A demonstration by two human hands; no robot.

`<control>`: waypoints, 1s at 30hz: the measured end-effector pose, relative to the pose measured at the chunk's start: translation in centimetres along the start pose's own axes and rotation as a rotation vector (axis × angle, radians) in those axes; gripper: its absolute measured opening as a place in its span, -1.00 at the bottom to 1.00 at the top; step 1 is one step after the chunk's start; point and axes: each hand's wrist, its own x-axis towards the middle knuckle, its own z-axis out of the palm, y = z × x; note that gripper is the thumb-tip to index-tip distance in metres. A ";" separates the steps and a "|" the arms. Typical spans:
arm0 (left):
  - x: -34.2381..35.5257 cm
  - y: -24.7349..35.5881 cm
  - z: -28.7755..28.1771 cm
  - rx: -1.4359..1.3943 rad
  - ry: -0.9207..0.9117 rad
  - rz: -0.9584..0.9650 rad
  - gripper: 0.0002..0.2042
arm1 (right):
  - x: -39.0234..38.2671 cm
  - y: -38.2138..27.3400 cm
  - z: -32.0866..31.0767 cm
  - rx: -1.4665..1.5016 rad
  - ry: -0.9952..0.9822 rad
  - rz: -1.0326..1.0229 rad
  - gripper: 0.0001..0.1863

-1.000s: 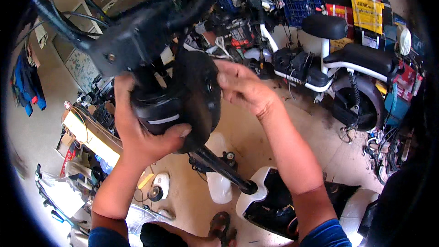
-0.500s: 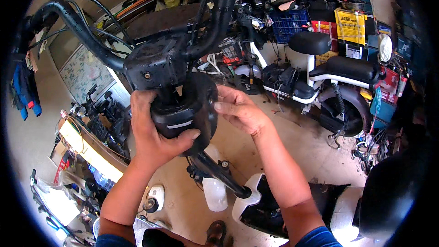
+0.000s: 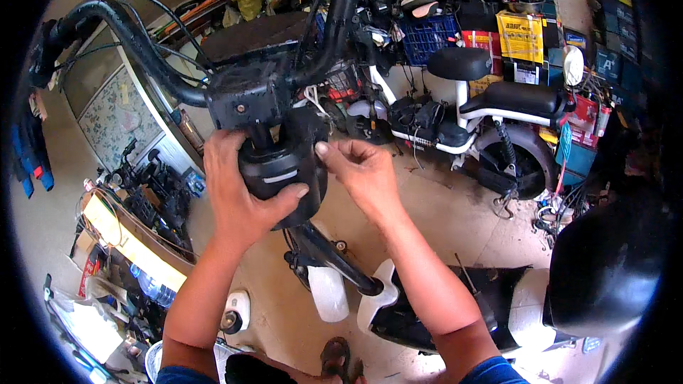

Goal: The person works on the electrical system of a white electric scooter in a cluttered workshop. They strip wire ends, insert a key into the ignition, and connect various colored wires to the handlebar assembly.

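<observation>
A black headlight housing [image 3: 283,171] sits at the front of an electric scooter's steering column, just under the black handlebar clamp block [image 3: 245,96], from which the curved handlebars [image 3: 135,35] sweep up to both sides. The left hand [image 3: 238,195] wraps it from the left and below, fingers curled wide around the rounded shell with the thumb across its lower face; the grip looks meant to steady the housing against the column. The right hand [image 3: 363,174] is just beside the housing's right edge, its fingers drawn narrow with the tips pinched together at that rim. Whether something small is held between them I cannot tell.

Below the housing, the front fork [image 3: 334,259] runs down to a white mudguard [image 3: 329,291] above the concrete floor [image 3: 441,206]. Behind stands another scooter with a black seat [image 3: 459,62] and a white frame, near a blue crate [image 3: 427,35]. To the left, a cluttered desk [image 3: 128,238] holds cables and a plastic bottle [image 3: 153,286].
</observation>
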 end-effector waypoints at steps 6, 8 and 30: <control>0.3 -0.3 0.4 -0.041 0.047 0.055 -0.08 | 1.3 -0.4 -0.6 -0.023 -0.050 0.074 -0.67; 0.3 -0.2 0.7 -0.051 0.057 0.052 -0.10 | 1.3 -0.7 -0.9 -0.068 -0.062 0.061 -0.69; -12.5 4.3 -3.5 -0.239 -0.094 0.102 -0.38 | -23.3 12.9 -16.5 -1.576 -0.885 0.264 -0.62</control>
